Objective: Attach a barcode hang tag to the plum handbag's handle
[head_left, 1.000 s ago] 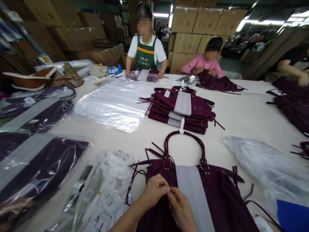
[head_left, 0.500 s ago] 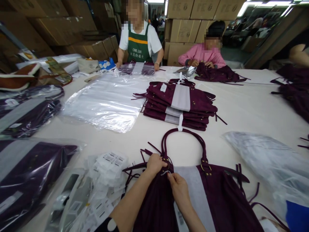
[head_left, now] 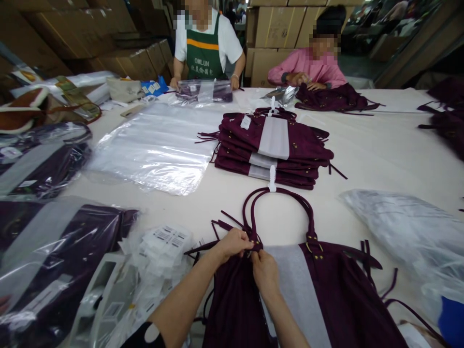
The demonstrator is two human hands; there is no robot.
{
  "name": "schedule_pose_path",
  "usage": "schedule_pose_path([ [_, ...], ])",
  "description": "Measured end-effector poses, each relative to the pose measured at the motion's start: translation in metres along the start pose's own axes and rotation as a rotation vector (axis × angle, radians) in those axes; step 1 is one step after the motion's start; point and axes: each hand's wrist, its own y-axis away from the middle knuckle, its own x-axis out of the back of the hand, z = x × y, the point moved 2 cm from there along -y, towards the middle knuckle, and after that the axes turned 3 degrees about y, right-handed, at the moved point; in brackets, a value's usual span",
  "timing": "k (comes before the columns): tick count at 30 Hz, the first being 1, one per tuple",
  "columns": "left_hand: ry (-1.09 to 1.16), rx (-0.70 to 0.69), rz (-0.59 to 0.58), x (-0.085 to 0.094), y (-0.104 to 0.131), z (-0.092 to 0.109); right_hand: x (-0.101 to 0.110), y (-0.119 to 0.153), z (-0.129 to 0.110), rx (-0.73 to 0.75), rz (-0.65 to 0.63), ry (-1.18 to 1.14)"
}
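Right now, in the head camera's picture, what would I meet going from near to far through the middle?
Unfolded purple bag → stack of folded purple bags → crumpled silvery plastic → brown cartons.

A: Identify items, upper left of frame.
B: Cardboard boxes [head_left: 68, 30], stacked. Below: beige pouch [head_left: 125, 91], adjacent to a blue-and-white packet [head_left: 154, 88].
A: Identify item, lower right corner.
B: Blue object [head_left: 451, 321], cut off by the frame edge.
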Motion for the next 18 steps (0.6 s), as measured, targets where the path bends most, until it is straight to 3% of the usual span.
schedule_pose_path([
  [6, -0.057, -0.014, -0.050, 0.0045, 0.0014, -0.0008, -0.0019, -0.0032, 0.0074, 0.031, -0.041, -0.096],
  [18, 0.111, -0.011, -0.128, 0.0057, 0.0053, -0.0054, -0.0019, -0.0050, 0.0093, 0.021, -0.127, -0.232],
])
